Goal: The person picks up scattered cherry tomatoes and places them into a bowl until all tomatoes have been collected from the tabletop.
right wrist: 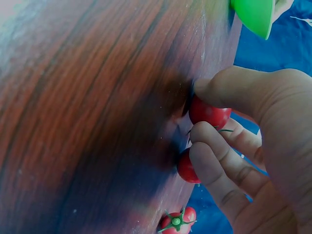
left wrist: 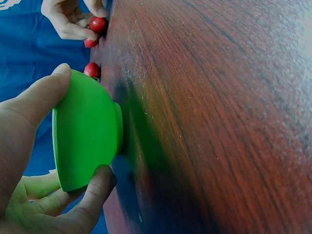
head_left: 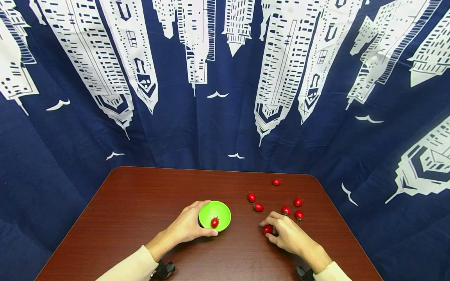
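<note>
Behind the table, a blue cloth [head_left: 197,125] printed with white buildings is hung. Most of the near view is taken up by the brown table [head_left: 140,203], its surface glossy. On the left, the green bowl [head_left: 217,208] is held across its rim by the left hand [head_left: 191,221], the grip spread wide with the thumb at the near side and fingers at the far side. On the right, one red tomato [head_left: 267,230] is held lightly by the right hand [head_left: 287,233], the grip drawn narrow, thumb and fingers curled about its sides. Six loose tomatoes are scattered farther off, and another tomato [head_left: 215,223] is cradled in the bowl.

The bowl can be judged light, fairly stiff and smooth, best taken by opposite edges of the rim. Each tomato should be light and firm, yet thin-skinned, slippery and prone to roll; it is best pinched gently round its middle, clear of the green stem, since hard squeezing might split it.
</note>
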A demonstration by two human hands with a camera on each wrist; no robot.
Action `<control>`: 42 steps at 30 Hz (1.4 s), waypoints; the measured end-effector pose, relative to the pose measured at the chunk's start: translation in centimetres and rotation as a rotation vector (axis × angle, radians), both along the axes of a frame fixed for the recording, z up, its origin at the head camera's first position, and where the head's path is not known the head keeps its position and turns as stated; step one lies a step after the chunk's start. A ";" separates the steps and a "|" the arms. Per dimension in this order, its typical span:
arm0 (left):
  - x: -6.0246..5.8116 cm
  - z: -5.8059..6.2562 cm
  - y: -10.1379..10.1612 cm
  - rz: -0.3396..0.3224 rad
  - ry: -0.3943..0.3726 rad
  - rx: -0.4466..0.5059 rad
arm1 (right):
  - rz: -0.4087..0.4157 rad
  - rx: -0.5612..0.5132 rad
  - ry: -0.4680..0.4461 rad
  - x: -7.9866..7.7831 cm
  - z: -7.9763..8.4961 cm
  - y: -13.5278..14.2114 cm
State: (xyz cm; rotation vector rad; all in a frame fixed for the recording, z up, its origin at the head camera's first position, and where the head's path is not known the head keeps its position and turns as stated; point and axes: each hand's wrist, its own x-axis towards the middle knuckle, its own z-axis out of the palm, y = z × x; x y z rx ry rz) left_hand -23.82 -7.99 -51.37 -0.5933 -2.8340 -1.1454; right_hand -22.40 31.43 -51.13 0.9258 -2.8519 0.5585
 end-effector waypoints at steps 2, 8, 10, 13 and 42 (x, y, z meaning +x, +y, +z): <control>0.0 0.0 0.0 0.000 0.001 0.001 | 0.004 -0.005 0.001 0.0 0.0 0.0; 0.0 0.0 0.0 -0.003 0.003 0.011 | 0.017 -0.008 0.019 -0.1 0.0 -0.2; 0.0 0.0 0.0 -0.002 0.006 0.012 | 0.020 -0.008 0.021 -0.1 0.1 -0.3; 0.0 -0.1 0.0 -0.001 0.014 0.011 | 0.028 -0.014 0.026 -0.1 0.1 -0.5; -0.2 -0.3 -0.2 0.000 0.005 0.022 | 0.102 -0.034 0.134 -1.3 1.7 -5.1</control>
